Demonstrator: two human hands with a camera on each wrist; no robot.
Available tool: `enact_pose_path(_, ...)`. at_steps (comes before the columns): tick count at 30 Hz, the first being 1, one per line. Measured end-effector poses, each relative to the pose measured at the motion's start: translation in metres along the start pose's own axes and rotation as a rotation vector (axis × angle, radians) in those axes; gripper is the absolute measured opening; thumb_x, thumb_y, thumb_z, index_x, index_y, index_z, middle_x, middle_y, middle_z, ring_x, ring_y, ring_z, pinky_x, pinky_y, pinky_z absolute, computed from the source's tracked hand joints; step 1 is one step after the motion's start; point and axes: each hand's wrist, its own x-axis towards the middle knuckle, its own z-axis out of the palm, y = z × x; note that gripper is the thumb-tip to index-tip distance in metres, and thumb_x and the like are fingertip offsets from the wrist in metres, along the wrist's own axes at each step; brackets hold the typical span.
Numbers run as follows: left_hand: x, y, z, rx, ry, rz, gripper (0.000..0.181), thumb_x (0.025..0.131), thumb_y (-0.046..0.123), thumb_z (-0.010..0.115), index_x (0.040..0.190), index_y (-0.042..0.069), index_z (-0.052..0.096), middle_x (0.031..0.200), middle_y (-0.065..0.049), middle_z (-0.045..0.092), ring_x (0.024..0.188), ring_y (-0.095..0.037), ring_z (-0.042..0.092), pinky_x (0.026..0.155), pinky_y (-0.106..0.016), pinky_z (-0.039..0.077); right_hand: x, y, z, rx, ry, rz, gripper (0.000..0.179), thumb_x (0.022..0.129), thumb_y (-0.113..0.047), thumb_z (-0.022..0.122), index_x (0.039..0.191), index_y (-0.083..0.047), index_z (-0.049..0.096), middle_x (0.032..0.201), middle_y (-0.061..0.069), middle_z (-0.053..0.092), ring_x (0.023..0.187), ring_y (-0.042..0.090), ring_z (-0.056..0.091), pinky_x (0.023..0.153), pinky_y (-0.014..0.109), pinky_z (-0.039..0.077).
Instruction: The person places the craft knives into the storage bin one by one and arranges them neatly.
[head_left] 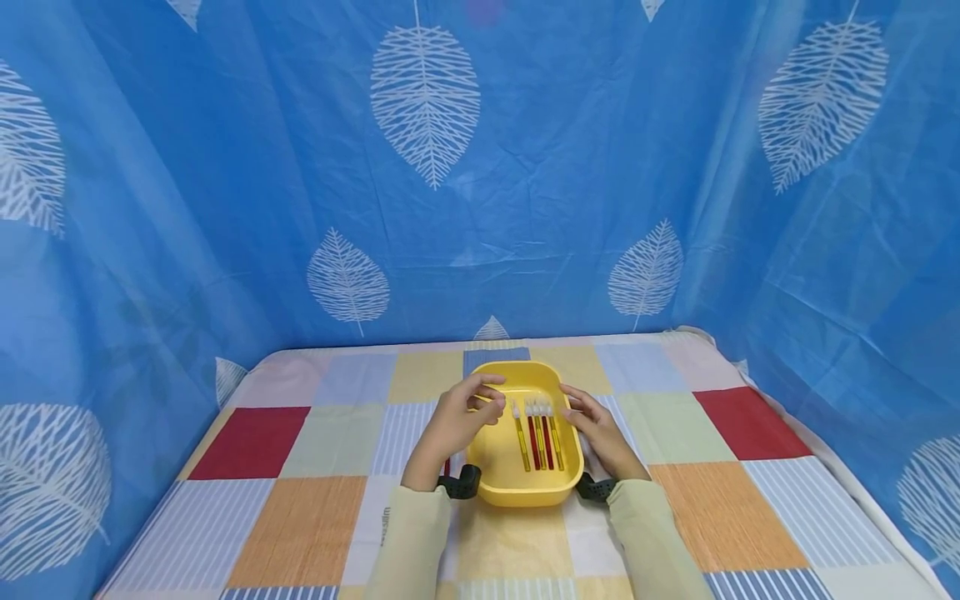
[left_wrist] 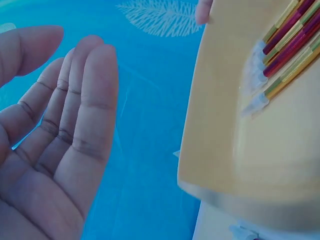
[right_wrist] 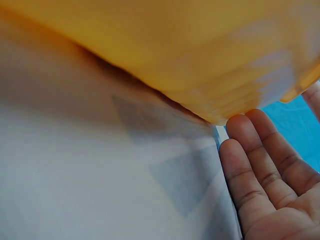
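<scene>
A yellow tray (head_left: pixel 491 479) lies on the patchwork cloth. Inside it, several slim pen-like tools with gold or red textured barrels (left_wrist: pixel 295 70) and translucent whitish tips, apparently capped craft knives (head_left: pixel 521 437), lie side by side. My left hand (head_left: pixel 468 417) is over the tray's left rim; in the left wrist view its fingers (left_wrist: pixel 92 105) are relaxed with nothing between them. My right hand (head_left: pixel 600 429) rests at the right rim; in the right wrist view its fairly straight fingers (right_wrist: pixel 247 165) are against the tray's outer wall (right_wrist: pixel 200 65). Its thumb's grip is unclear.
Left of the tray, partly hidden by my left wrist, lies a red-barrelled piece (head_left: pixel 447 467); a translucent tip (left_wrist: pixel 242 231) shows there in the left wrist view. Blue curtains (head_left: pixel 525 233) with white leaf prints hang behind and beside the cloth-covered table (head_left: pixel 322 525).
</scene>
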Motion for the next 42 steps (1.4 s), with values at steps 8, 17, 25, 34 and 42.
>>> enact_pose_path(8, -0.006, -0.003, -0.013, -0.032, 0.044, -0.032, 0.035, 0.099, 0.015, 0.063, 0.133, 0.009, 0.06, 0.106, -0.01, 0.068, 0.092, -0.033, 0.068, 0.078, -0.033, 0.06, -0.001, 0.0, 0.0, 0.0, -0.007, -0.001, 0.053, 0.102, -0.018, 0.057, 0.152, -0.011, 0.04, 0.142, 0.025, 0.041, 0.122, 0.038, 0.052, 0.091, 0.035, 0.056)
enact_pose_path(17, -0.007, -0.014, -0.024, -0.033, 0.107, -0.049, 0.034, 0.097, 0.015, 0.065, 0.13, 0.008, 0.062, 0.106, -0.011, 0.07, 0.09, -0.032, 0.069, 0.078, -0.034, 0.06, -0.001, 0.002, -0.001, 0.0, -0.006, -0.008, 0.052, 0.103, -0.018, 0.056, 0.152, -0.011, 0.04, 0.141, 0.026, 0.041, 0.122, 0.04, 0.052, 0.091, 0.036, 0.056)
enact_pose_path(25, -0.012, -0.012, -0.032, -0.063, 0.159, -0.093, 0.035, 0.097, 0.007, 0.064, 0.13, 0.0, 0.06, 0.108, -0.02, 0.068, 0.09, -0.035, 0.069, 0.078, -0.039, 0.061, 0.0, 0.001, -0.001, -0.017, 0.003, 0.0, 0.054, 0.102, -0.021, 0.058, 0.152, -0.012, 0.041, 0.141, 0.026, 0.042, 0.12, 0.036, 0.054, 0.09, 0.033, 0.056)
enact_pose_path(34, -0.012, -0.036, -0.039, -0.115, 0.171, -0.123, 0.036, 0.097, 0.011, 0.064, 0.132, 0.001, 0.06, 0.107, -0.02, 0.066, 0.091, -0.034, 0.069, 0.078, -0.036, 0.061, 0.0, 0.0, 0.0, -0.06, 0.011, 0.004, 0.053, 0.102, -0.022, 0.057, 0.152, -0.012, 0.041, 0.141, 0.025, 0.043, 0.122, 0.036, 0.052, 0.091, 0.03, 0.055)
enact_pose_path(42, -0.012, -0.05, -0.038, -0.097, 0.224, -0.193, 0.035, 0.097, 0.012, 0.065, 0.129, -0.001, 0.061, 0.105, -0.017, 0.067, 0.088, -0.031, 0.07, 0.076, -0.038, 0.061, -0.001, -0.001, 0.0, -0.019, 0.003, -0.004, 0.055, 0.102, -0.022, 0.058, 0.152, -0.011, 0.04, 0.14, 0.026, 0.042, 0.119, 0.035, 0.054, 0.089, 0.033, 0.056)
